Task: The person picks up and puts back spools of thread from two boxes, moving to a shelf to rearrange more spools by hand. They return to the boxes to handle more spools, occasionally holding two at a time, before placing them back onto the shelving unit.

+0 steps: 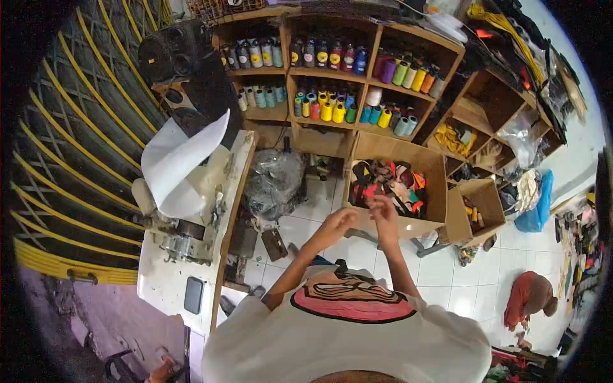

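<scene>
My left hand is raised at the near edge of a large cardboard box, its fingers curled together. Just to its right, my right hand is held higher, with bent fingers drawn in toward the left one. A narrow gap shows between the two hands. I cannot tell what small thing, if any, is between the fingertips. Behind them the box holds a heap of mixed fabric scraps in red, black, orange and pale colours.
On my left, a sewing machine stands on a white table with white sheets and a phone. Wooden shelves hold thread cones. A smaller box sits right; a person crouches farther right.
</scene>
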Available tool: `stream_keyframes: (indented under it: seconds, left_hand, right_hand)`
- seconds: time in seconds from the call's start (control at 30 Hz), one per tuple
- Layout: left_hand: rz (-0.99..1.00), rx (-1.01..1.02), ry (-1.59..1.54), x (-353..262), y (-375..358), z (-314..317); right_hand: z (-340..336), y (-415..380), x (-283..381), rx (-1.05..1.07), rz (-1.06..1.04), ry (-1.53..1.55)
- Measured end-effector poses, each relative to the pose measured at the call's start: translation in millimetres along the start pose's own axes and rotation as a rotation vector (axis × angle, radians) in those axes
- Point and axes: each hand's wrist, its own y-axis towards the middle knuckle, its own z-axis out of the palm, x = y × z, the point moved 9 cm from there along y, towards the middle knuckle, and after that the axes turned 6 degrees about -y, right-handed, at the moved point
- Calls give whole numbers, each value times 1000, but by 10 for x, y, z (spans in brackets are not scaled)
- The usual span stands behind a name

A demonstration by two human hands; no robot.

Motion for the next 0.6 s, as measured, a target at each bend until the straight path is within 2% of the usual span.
stream_keyframes:
  seconds: [0.07,0.13,0.3,0.43,0.47,0.53,0.6]
  left_hand:
    - [-16,132,-15,-82,-44,470]
    - [-35,261,-1,-237,-143,974]
    - [-47,379,5,-340,-300,1849]
    - [-49,402,-167,-372,-291,2222]
    - [38,373,-121,-370,-237,2241]
    - [-36,286,-185,-231,-88,2293]
    - [3,228,-121,-225,39,2361]
  right_hand:
    - [-440,-392,129,-156,55,48]
    - [-812,-706,80,-216,87,79]
    - [-1448,-1391,29,-340,160,217]
    - [-1756,-1648,97,-391,153,207]
    - [-1822,-1698,133,-414,153,192]
    - [-1995,-1830,177,-463,115,162]
    - [-2166,-1997,178,-507,97,168]
